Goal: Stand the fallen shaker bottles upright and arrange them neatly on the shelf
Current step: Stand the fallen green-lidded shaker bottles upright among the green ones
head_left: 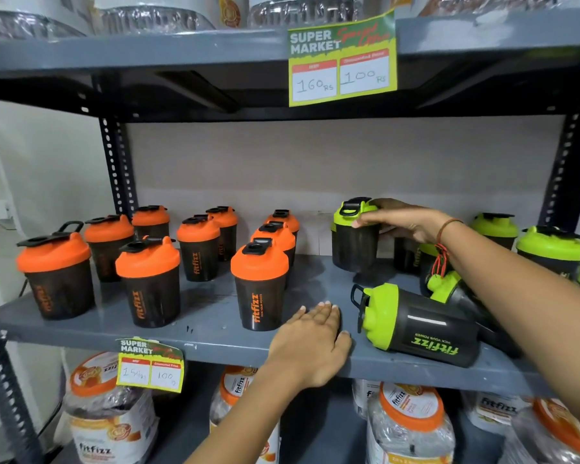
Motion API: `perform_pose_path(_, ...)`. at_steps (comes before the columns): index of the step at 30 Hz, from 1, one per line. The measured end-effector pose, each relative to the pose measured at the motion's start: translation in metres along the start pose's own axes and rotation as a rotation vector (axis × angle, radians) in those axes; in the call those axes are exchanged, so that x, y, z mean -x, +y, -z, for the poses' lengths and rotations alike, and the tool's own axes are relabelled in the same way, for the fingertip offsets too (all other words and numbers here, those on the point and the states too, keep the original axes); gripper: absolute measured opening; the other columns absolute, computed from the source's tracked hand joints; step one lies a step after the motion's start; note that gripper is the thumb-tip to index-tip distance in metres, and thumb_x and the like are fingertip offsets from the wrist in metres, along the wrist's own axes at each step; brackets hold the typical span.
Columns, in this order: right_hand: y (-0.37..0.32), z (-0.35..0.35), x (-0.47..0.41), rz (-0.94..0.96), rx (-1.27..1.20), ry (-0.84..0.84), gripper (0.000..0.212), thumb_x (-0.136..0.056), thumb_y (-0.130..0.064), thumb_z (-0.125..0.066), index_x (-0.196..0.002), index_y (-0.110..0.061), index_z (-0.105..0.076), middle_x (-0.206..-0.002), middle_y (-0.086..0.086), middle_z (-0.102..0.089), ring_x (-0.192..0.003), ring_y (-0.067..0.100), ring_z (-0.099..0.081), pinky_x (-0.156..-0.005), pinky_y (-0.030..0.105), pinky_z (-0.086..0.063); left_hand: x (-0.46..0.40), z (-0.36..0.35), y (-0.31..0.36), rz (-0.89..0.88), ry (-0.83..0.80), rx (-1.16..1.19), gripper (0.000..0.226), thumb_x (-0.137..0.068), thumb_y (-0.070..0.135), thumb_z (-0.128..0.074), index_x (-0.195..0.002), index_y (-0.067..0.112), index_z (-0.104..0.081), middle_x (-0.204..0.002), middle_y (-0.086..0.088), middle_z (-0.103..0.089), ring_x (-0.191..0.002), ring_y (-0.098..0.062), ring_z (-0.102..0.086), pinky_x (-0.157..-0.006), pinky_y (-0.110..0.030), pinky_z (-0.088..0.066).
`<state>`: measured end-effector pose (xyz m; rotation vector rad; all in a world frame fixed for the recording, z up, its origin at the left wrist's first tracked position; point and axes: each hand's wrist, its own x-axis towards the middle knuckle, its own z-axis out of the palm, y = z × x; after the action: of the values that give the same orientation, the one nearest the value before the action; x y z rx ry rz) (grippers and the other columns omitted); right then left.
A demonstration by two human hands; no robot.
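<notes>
Right hand (404, 221) gripping upright shaker (354, 242)

I am wearing no sleeves: both my forearms are showing bare up to the frame's edge. My left hand (310, 343) is carrying no ring, band or watch, and its nails are looking short and plain. My right hand (404, 221) is likewise showing no rings. Around my right wrist I am wearing a thin brownish thread (447, 226), and a knotted tail (440, 261) of red and dark green strands is hanging down from it.
</notes>
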<state>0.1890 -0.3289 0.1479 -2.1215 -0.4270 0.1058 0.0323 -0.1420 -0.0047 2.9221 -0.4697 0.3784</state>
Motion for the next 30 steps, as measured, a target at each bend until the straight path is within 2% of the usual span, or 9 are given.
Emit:
perform_pose_path(6,0.015,0.002,0.001,-0.063,0.043,-0.065,0.022,-0.081,-0.021,-0.076,-0.101,-0.021,-0.068,-0.105,-0.008,-0.07,-0.111,0.007,-0.061,-0.073,0.014,-0.048,0.001,-0.002,-0.001,-0.005,0.009,-0.006,0.061,-0.1,0.044,-0.02,-0.153,0.014,-0.017,-0.161,-0.004,-0.017,-0.147,-0.011,-0.011,-0.119,-0.03,-0.001)
perform_pose_path(8,0.02,0.001,0.001,-0.045,0.048,-0.05,0.043,-0.079,-0.016,-0.078,-0.119,-0.019,-0.062,-0.1,-0.007,-0.071,-0.109,0.006,-0.063,-0.073,0.015,-0.048,0.001,-0.003,-0.001,-0.007,0.006,-0.01,0.062,-0.1,0.044,-0.019,-0.154,0.015,-0.017,-0.161,-0.003,-0.016,-0.147,-0.01,-0.011,-0.119,-0.029,0.0)
perform_pose_path(10,0.026,0.001,-0.002,-0.049,0.06,-0.057,0.077,-0.079,-0.015,-0.079,-0.145,-0.014,-0.04,-0.103,-0.006,-0.069,-0.095,0.004,-0.062,-0.081,0.021,-0.05,0.001,-0.003,0.0,-0.009,0.008,-0.008,0.062,-0.099,0.045,-0.018,-0.154,0.015,-0.016,-0.161,-0.003,-0.016,-0.147,-0.01,-0.01,-0.118,-0.028,0.0)
perform_pose_path(13,0.032,-0.001,-0.009,-0.086,0.07,-0.12,0.098,-0.078,-0.014,-0.08,-0.156,-0.014,-0.02,-0.106,-0.008,-0.061,-0.08,0.003,-0.053,-0.09,0.029,-0.047,0.0,-0.002,0.0,-0.014,0.015,-0.004,0.062,-0.099,0.045,-0.018,-0.154,0.016,-0.017,-0.161,-0.003,-0.016,-0.147,-0.009,-0.01,-0.118,-0.028,0.0)
perform_pose_path(18,0.037,-0.002,-0.02,-0.103,0.025,-0.157,0.1,-0.079,-0.017,-0.08,-0.157,-0.016,-0.018,-0.152,0.005,-0.04,-0.133,0.02,-0.045,-0.106,0.037,-0.046,-0.001,0.0,0.0,-0.017,0.012,-0.005,0.061,-0.099,0.044,-0.019,-0.154,0.015,-0.017,-0.162,-0.003,-0.016,-0.147,-0.009,-0.01,-0.118,-0.028,0.0)
perform_pose_path(23,0.035,-0.001,-0.021,-0.12,-0.001,-0.205,0.103,-0.078,-0.018,-0.082,-0.157,-0.02,-0.016,-0.156,0.005,-0.037,-0.136,0.024,-0.044,-0.099,0.033,-0.05,-0.002,-0.001,-0.003,-0.017,0.01,-0.008,0.061,-0.1,0.044,-0.019,-0.154,0.015,-0.017,-0.161,-0.003,-0.016,-0.147,-0.01,-0.01,-0.118,-0.028,0.0)
perform_pose_path(26,0.033,0.002,-0.018,-0.114,0.018,-0.198,0.097,-0.073,-0.024,-0.086,-0.153,-0.018,-0.031,-0.127,-0.002,-0.059,-0.11,0.011,-0.056,-0.085,0.026,-0.051,-0.003,-0.002,-0.004,-0.01,0.009,-0.013,0.062,-0.099,0.045,-0.019,-0.154,0.015,-0.017,-0.161,-0.003,-0.016,-0.147,-0.01,-0.01,-0.118,-0.028,0.0)
perform_pose_path(28,0.03,0.006,-0.013,-0.095,0.032,-0.145,0.093,-0.07,-0.029,-0.088,-0.149,-0.02,-0.039,-0.127,-0.004,-0.06,-0.116,0.01,-0.055,-0.1,0.031,-0.047,-0.004,-0.003,-0.005,-0.006,0.011,-0.013,0.062,-0.099,0.045,-0.019,-0.154,0.015,-0.018,-0.161,-0.003,-0.017,-0.147,-0.01,-0.011,-0.118,-0.029,-0.001)
perform_pose_path(30,0.023,0.011,-0.005,-0.044,0.046,-0.061,0.098,-0.07,-0.031,-0.087,-0.153,-0.024,-0.033,-0.143,0.0,-0.051,-0.13,0.017,-0.049,-0.111,0.036,-0.04,-0.004,-0.003,-0.005,-0.003,0.008,-0.011,0.062,-0.099,0.045,-0.019,-0.153,0.016,-0.018,-0.161,-0.003,-0.017,-0.147,-0.01,-0.012,-0.118,-0.029,-0.001)
